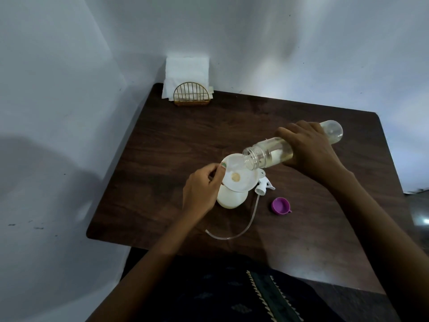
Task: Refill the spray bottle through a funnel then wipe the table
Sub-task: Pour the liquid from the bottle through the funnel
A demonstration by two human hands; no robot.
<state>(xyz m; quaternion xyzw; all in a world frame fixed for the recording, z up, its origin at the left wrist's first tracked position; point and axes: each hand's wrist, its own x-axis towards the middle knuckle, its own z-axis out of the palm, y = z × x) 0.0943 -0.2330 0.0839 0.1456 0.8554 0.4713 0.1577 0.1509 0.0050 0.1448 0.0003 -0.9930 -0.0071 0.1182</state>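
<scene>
A white spray bottle [232,199] stands open on the dark wooden table [176,145], with a white funnel [241,180] set in its neck. My left hand [202,189] pinches the funnel's left rim. My right hand [308,149] grips a clear plastic bottle [267,155] holding yellowish liquid, tipped so its open mouth sits over the funnel. A little liquid shows at the funnel's centre. The white spray head [333,184] with its long clear tube [236,231] lies on the table just right of the bottle.
A purple cap [280,206] lies on the table to the right of the spray head. A gold wire holder [192,96] with white napkins [186,70] stands at the far left corner against the wall. Walls close in at left and behind.
</scene>
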